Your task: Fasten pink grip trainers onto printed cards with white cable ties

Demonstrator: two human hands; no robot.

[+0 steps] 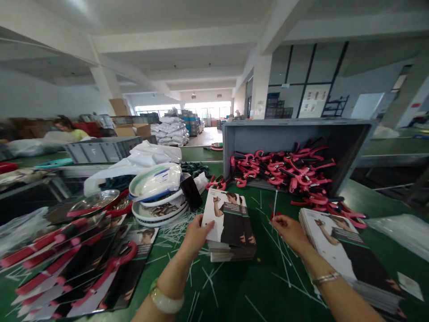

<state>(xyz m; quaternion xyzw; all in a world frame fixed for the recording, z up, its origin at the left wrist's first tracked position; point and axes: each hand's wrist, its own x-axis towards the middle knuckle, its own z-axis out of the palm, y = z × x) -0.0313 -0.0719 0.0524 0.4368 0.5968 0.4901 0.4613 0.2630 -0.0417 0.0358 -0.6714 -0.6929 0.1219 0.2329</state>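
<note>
My left hand (197, 230) grips the left edge of the top printed card (214, 212), thumb on its face, on a middle stack. My right hand (291, 230) is closed in a pinch on a thin white cable tie (275, 202), which points upward. A second stack of printed cards (338, 241) lies beside my right wrist. Many loose white cable ties (211, 281) are scattered on the green table (234, 295). At the left, pink-and-black hand tools (115, 268) lie on cards in an overlapping pile.
A grey crate (355, 156) on its side spills pink-and-black tools (284, 170). Stacked round trays (161, 210) hold small metal parts, with a dark phone (191, 192) leaning there. Plastic bags (402, 230) lie right. Another person (72, 127) is far left, behind a grey bin (100, 150).
</note>
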